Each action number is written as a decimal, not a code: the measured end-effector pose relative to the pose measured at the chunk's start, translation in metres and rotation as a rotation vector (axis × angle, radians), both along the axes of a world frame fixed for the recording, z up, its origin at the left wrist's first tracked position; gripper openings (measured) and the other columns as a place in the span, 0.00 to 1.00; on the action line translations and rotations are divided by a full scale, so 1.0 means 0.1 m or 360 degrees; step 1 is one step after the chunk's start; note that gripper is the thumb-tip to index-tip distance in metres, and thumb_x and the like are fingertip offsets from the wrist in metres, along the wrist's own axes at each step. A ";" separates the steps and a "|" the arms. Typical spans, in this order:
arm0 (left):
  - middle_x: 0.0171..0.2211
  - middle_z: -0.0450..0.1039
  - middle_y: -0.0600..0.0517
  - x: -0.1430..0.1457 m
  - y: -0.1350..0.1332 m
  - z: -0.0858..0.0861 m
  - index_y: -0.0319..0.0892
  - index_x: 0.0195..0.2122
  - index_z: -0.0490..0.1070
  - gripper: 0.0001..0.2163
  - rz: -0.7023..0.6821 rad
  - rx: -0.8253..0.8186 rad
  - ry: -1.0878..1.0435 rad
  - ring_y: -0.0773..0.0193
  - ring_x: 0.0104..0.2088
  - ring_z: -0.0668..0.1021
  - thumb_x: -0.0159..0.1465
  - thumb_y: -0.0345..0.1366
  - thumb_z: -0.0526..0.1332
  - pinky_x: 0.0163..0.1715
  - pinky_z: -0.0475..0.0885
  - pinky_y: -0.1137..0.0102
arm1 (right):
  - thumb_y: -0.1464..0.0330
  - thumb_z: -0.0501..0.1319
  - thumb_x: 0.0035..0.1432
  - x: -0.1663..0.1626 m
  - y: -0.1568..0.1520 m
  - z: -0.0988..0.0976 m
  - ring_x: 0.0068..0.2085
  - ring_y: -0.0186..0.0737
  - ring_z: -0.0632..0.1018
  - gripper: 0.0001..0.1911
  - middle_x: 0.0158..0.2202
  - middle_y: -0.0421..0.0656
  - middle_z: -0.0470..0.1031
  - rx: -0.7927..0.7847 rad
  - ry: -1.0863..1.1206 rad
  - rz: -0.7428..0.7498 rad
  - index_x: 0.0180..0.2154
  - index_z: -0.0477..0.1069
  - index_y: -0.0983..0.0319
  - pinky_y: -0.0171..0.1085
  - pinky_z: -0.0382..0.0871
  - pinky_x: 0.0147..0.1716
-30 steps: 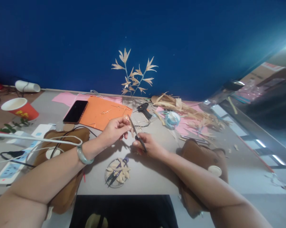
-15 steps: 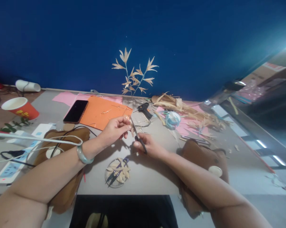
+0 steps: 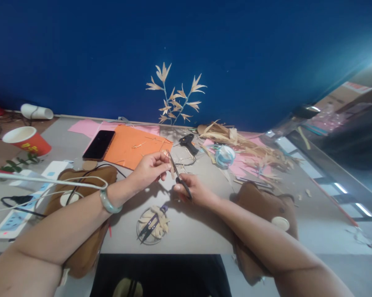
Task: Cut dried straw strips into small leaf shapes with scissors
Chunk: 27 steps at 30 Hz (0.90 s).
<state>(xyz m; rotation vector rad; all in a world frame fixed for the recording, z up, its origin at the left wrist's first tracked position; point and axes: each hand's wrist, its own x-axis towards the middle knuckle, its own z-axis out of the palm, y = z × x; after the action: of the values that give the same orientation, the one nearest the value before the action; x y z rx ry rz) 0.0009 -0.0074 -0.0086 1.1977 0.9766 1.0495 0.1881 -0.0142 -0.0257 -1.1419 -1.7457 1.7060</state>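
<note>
My left hand (image 3: 153, 167) is pinched closed over the middle of the table. A small pale strip of dried husk (image 3: 172, 172) shows at its fingertips, partly hidden by the fingers. My right hand (image 3: 193, 189) is wrapped round dark, slender scissors (image 3: 175, 167), whose tips reach up beside the left fingertips and the strip. Below both hands, a round clear dish (image 3: 138, 233) holds cut husk pieces (image 3: 163, 222), with purple-handled thread snips (image 3: 151, 225) lying across them. Behind the hands, a branch with pale husk flowers (image 3: 175, 101) stands upright against the blue wall.
An orange sheet (image 3: 124, 146) and a phone (image 3: 98, 145) lie left of centre. Behind the right hand are a black glue gun (image 3: 189, 143), a tape roll (image 3: 224, 156) and loose husks (image 3: 247, 142). Brown cushions (image 3: 90, 247) (image 3: 250, 231) lie under both forearms. A red cup (image 3: 34, 142) stands left.
Both hands stay almost in place, with the scissors still at the left fingertips. In the dish, the husk pieces and snips look very slightly shifted.
</note>
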 end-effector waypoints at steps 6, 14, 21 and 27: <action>0.22 0.69 0.56 -0.01 -0.01 0.00 0.39 0.31 0.65 0.08 -0.0012 0.0000 -0.0007 0.74 0.18 0.70 0.57 0.37 0.64 0.19 0.63 0.78 | 0.49 0.65 0.47 0.00 0.00 -0.06 0.15 0.27 0.63 0.25 0.13 0.34 0.65 -0.0016 0.0007 -0.0016 0.23 0.58 0.61 0.29 0.52 0.15; 0.21 0.72 0.55 -0.03 0.08 -0.07 0.40 0.29 0.64 0.08 0.0067 -0.0051 0.0125 0.73 0.17 0.70 0.55 0.35 0.63 0.18 0.63 0.78 | 0.52 0.64 0.48 0.10 0.16 -0.03 0.17 0.30 0.64 0.22 0.15 0.34 0.64 0.0333 -0.0111 -0.0358 0.23 0.56 0.59 0.32 0.56 0.18; 0.17 0.70 0.56 -0.06 0.11 -0.13 0.40 0.26 0.66 0.03 -0.0217 -0.0060 0.0541 0.71 0.15 0.71 0.52 0.29 0.60 0.16 0.63 0.77 | 0.71 0.62 0.46 0.23 0.43 -0.17 0.28 0.37 0.70 0.08 0.27 0.40 0.73 0.1013 -0.0773 -0.0485 0.26 0.61 0.59 0.35 0.60 0.29; 0.18 0.72 0.54 -0.10 0.07 -0.18 0.43 0.25 0.66 0.03 -0.0632 -0.0007 0.0820 0.66 0.18 0.75 0.50 0.28 0.57 0.18 0.66 0.76 | 0.72 0.62 0.46 0.11 0.45 -0.25 0.30 0.39 0.72 0.08 0.29 0.41 0.75 0.1132 -0.1005 -0.0474 0.28 0.63 0.59 0.36 0.59 0.32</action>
<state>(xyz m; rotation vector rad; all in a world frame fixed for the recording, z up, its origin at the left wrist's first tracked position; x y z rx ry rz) -0.0091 -0.0008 -0.0267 1.6207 1.0649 0.4282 0.1988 0.0306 -0.0509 -1.5513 -2.1253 0.4672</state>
